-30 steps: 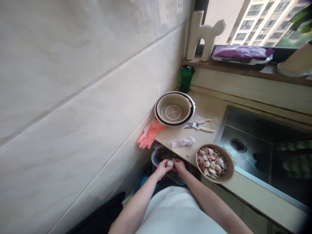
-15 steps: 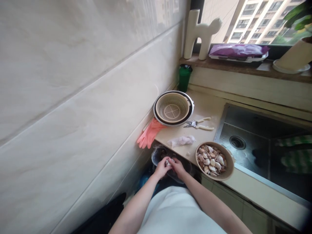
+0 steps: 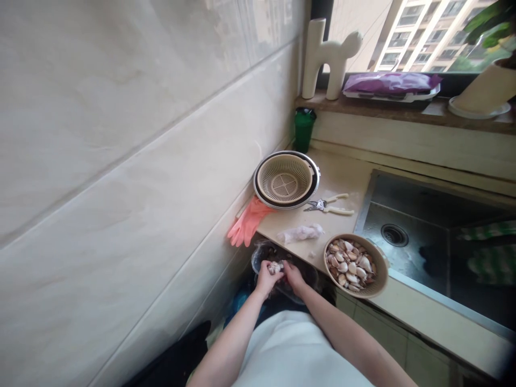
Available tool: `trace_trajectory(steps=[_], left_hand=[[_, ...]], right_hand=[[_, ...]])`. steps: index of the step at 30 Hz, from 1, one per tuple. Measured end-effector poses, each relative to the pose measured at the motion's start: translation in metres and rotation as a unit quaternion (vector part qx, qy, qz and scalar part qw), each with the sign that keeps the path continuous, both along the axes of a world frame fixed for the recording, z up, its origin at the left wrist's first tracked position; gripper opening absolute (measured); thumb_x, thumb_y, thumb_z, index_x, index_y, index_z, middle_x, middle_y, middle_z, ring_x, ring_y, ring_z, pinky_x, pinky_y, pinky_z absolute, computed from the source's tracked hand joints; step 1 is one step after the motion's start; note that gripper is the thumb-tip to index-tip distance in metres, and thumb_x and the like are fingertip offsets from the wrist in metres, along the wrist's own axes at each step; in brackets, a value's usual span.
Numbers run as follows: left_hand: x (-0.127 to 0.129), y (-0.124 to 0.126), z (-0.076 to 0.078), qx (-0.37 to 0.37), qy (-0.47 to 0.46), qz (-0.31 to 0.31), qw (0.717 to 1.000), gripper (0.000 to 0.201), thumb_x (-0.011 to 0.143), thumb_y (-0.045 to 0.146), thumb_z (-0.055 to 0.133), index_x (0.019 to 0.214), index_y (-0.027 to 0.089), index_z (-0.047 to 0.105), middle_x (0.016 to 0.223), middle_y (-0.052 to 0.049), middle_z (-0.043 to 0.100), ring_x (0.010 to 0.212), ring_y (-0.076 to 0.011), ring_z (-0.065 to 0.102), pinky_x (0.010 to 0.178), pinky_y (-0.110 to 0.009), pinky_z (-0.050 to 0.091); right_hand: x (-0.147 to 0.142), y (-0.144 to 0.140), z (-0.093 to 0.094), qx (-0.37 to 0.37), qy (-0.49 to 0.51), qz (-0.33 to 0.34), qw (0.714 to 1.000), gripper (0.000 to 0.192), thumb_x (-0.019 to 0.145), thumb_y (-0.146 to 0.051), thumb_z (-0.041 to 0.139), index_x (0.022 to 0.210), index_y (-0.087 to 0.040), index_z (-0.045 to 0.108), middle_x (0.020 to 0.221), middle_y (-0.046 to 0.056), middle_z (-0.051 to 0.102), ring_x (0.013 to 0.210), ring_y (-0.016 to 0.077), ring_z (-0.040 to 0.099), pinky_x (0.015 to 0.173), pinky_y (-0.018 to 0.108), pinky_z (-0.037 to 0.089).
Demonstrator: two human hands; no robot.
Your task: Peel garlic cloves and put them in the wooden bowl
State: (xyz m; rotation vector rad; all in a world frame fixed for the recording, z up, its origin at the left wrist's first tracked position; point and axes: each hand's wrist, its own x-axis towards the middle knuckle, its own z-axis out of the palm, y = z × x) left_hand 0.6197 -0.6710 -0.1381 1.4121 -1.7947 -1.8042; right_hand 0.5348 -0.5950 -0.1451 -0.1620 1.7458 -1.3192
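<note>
A whitish garlic bulb (image 3: 275, 267) is gripped in my left hand (image 3: 266, 278), its fingers curled around it. Close against the bulb's right side is my right hand (image 3: 293, 277), fingers bent together; whatever they pinch is too small to make out. Both hands are over a bin lined with a clear bag (image 3: 260, 253), whose dark contents are partly hidden. To the right, a beige basket (image 3: 381, 284) full of separated garlic cloves (image 3: 352, 267) sits at the counter's front edge.
On the counter (image 3: 338, 174) lie a crumpled white bag (image 3: 300, 233) and open shears with cream handles (image 3: 332, 205). Behind stands a beige colander (image 3: 285, 180) inside a metal-rimmed bowl. Pink gloves (image 3: 246, 224) hang at the wall side. A steel sink (image 3: 423, 215) is right.
My hands have drawn slightly apart, the right one shifting off the bulb. More of the garlic in my left hand now shows.
</note>
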Motion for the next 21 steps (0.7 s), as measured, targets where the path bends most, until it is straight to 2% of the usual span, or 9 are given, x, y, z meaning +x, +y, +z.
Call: trace_trajectory(steps=[2,5,8,11,14,18,21], left_hand=[[-0.002,-0.002,0.001,-0.022,-0.017,-0.025,0.999,0.046,0.050,0.010,0.074,0.090,0.018,0.053,0.072,0.001,0.058,0.067,-0.0163,0.055,0.073,-0.031,0.044],[-0.003,-0.007,0.004,-0.006,0.030,-0.100,0.995,0.055,0.049,0.004,0.071,0.099,0.019,0.057,0.089,-0.004,0.063,0.083,-0.0193,0.058,0.083,-0.031,0.042],[-0.002,-0.009,0.007,0.036,0.051,-0.134,0.989,0.058,0.050,0.007,0.073,0.105,0.018,0.057,0.099,-0.006,0.063,0.087,-0.0198,0.058,0.083,-0.032,0.043],[0.000,-0.007,0.006,0.073,0.060,-0.124,0.988,0.058,0.052,0.011,0.073,0.107,0.016,0.055,0.095,-0.007,0.062,0.079,-0.0174,0.058,0.072,-0.030,0.046],[0.003,0.000,0.006,0.090,0.090,-0.068,0.990,0.054,0.055,0.016,0.074,0.104,0.016,0.052,0.090,-0.004,0.062,0.075,-0.0150,0.058,0.067,-0.027,0.046],[0.007,0.006,0.008,0.045,0.093,-0.052,0.993,0.047,0.052,0.019,0.076,0.090,0.019,0.048,0.077,0.003,0.058,0.069,-0.0126,0.055,0.065,-0.024,0.043],[0.005,0.002,0.009,0.023,0.095,-0.044,0.994,0.049,0.052,0.016,0.075,0.090,0.020,0.044,0.077,0.004,0.055,0.070,-0.0118,0.054,0.068,-0.024,0.042]], right_hand=[[0.000,0.001,0.004,-0.025,-0.013,0.003,1.000,0.032,0.072,-0.046,0.054,0.080,-0.015,0.060,0.061,0.000,0.060,0.053,0.0133,0.053,0.047,0.022,0.038],[-0.002,0.004,0.008,-0.058,-0.026,0.003,0.998,0.036,0.057,-0.039,0.071,0.083,-0.015,0.063,0.072,0.002,0.064,0.062,0.0131,0.056,0.051,0.021,0.041],[-0.005,0.008,0.010,-0.067,-0.058,0.009,0.996,0.037,0.054,-0.041,0.072,0.078,-0.013,0.064,0.063,0.001,0.062,0.050,0.0105,0.051,0.044,0.020,0.036],[-0.006,0.009,0.011,-0.067,-0.074,-0.007,0.995,0.038,0.057,-0.047,0.068,0.076,-0.014,0.063,0.058,0.000,0.060,0.044,0.0086,0.047,0.040,0.020,0.033],[-0.004,0.006,0.009,-0.058,-0.060,-0.034,0.996,0.033,0.062,-0.048,0.063,0.070,-0.016,0.060,0.051,-0.003,0.054,0.040,0.0081,0.043,0.039,0.020,0.032],[-0.004,0.003,0.003,-0.034,-0.010,-0.051,0.998,0.022,0.065,-0.037,0.061,0.060,-0.016,0.056,0.047,-0.004,0.050,0.042,0.0083,0.042,0.041,0.021,0.031],[-0.006,0.004,-0.002,-0.009,0.020,-0.043,0.999,0.019,0.065,-0.033,0.061,0.055,-0.016,0.056,0.043,-0.004,0.049,0.041,0.0096,0.042,0.043,0.022,0.031]])
